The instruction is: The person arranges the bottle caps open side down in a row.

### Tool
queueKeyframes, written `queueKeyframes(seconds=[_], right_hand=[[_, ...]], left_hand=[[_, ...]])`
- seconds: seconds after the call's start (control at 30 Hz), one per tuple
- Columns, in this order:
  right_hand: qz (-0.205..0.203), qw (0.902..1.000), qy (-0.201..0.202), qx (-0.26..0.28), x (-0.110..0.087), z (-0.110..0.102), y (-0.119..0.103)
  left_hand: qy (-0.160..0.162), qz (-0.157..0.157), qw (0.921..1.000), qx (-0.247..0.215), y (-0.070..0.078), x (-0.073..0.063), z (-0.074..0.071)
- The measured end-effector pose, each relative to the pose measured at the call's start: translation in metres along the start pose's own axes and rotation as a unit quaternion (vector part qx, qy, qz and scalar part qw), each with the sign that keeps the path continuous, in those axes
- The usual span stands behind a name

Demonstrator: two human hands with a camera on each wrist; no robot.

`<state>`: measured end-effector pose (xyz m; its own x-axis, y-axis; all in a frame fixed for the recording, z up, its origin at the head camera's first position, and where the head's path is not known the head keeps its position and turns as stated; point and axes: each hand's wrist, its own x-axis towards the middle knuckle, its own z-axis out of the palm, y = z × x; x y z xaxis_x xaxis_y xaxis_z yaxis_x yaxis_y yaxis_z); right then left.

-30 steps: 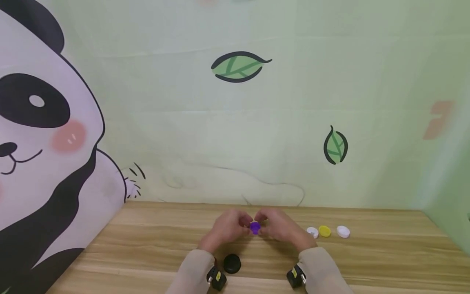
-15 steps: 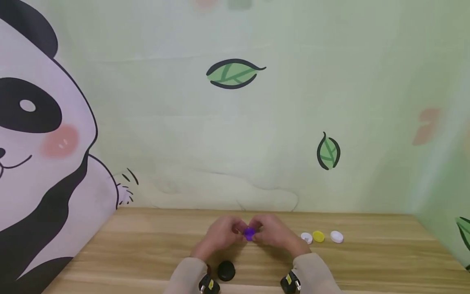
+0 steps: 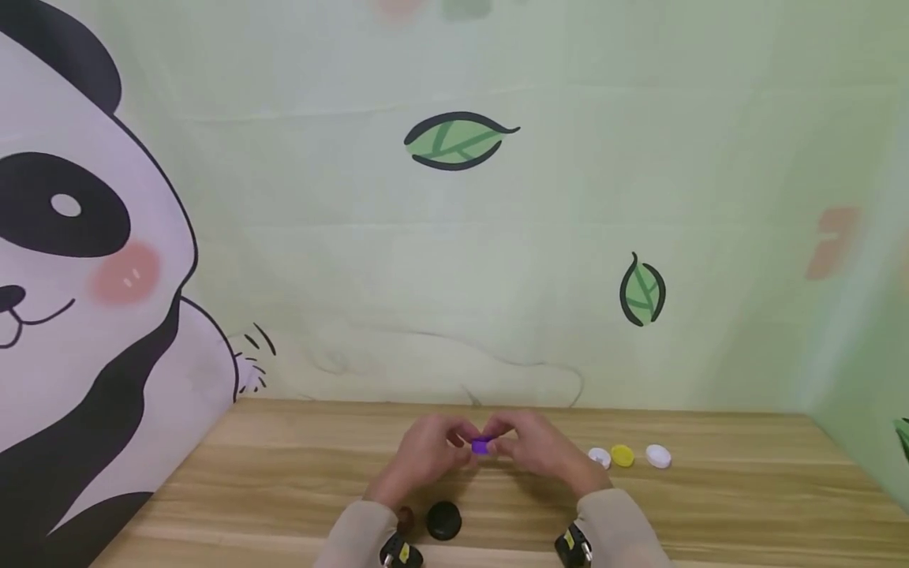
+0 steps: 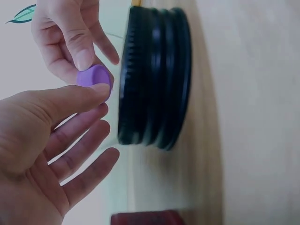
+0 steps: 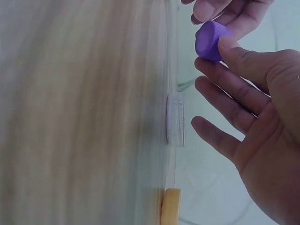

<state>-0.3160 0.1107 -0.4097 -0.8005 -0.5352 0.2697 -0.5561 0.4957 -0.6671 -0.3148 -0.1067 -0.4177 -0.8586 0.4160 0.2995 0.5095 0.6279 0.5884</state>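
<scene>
A small purple bottle cap (image 3: pixel 480 446) with a ribbed side is held up between my two hands above the table. My left hand (image 3: pixel 431 448) pinches it between thumb and forefinger; the other fingers spread loosely in the left wrist view. From the opposite side my right hand (image 3: pixel 529 444) pinches the same purple cap, thumb on its ribbed side in the right wrist view. Nearer me, by the left wrist, lies a black ridged lid (image 3: pixel 443 521). Partly behind the left sleeve is a dark reddish-brown round thing (image 3: pixel 405 518).
Right of my right hand, a white cap (image 3: pixel 600 457), a yellow cap (image 3: pixel 622 455) and another white cap (image 3: pixel 658 456) lie in a row on the wooden table (image 3: pixel 724 505). A cloth backdrop (image 3: pixel 341 260) with a panda print stands behind the table.
The purple cap has turned in my fingers: its round face showed half a second ago, its side shows now. Both hands stay close together on it. The head view has shifted slightly.
</scene>
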Motion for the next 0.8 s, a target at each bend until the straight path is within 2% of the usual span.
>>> queueKeyframes(seconds=[0.2,0.43,0.8], right_hand=[[-0.022,0.9997,0.007,-0.012,-0.003,-0.005,-0.001],[-0.016,0.9999,0.004,0.003,-0.007,-0.007,-0.003],[0.0,0.9997,0.008,0.025,-0.011,-0.002,-0.006]], left_hand=[[0.006,0.01,0.9999,-0.001,0.003,0.0,-0.002],[0.015,0.036,0.9991,-0.015,0.004,-0.005,-0.004],[0.008,0.033,0.9994,-0.004,0.006,-0.01,-0.005]])
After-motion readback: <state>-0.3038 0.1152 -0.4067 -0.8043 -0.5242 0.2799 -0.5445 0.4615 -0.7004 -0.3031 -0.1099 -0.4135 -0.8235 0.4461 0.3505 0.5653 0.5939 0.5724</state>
